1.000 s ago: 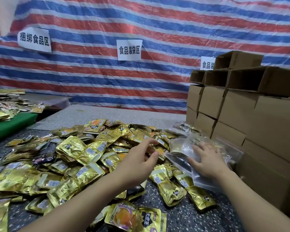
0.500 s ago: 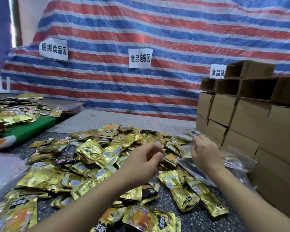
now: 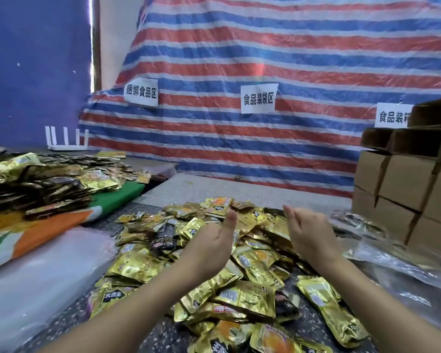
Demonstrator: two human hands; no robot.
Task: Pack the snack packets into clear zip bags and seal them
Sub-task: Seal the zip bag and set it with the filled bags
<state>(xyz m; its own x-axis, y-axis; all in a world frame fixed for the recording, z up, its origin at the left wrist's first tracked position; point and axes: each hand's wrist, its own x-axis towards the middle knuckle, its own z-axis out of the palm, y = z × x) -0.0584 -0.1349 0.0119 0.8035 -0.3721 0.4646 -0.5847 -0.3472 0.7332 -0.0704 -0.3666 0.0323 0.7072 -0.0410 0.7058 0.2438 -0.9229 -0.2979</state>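
Both hands are raised over the pile of packets (image 3: 242,263), palms turned inward toward each other, and neither holds anything. The left hand (image 3: 214,244) has its fingers (image 3: 231,220) straight and together, released, edge-on to the camera. The right hand (image 3: 307,231) is the same, its fingers (image 3: 289,212) stretched out and loose, touching nothing. A gap lies between the two palms, with gold packets showing below it.

The packets lie heaped on a dark speckled worktop (image 3: 148,332), mostly gold foil, a few black ones among them. Clear zip bags (image 3: 402,266) lie crumpled on the right, near the right forearm, beside stacked cartons (image 3: 407,189). On the left, a flat stack of clear plastic (image 3: 36,289) lies at the edge of the worktop, and beyond it a second heap (image 3: 43,184) of packets sits on a green and orange cloth (image 3: 117,197). A white router (image 3: 66,140) stands behind that heap.

A red, white and blue striped tarp (image 3: 265,54) covers the back wall, with three white paper signs (image 3: 259,98) stuck on it. The wall to the left is dark blue.

Both forearms reach forward from the bottom of the view, bare, the wrists straight, the hands level with each other above the middle of the pile.
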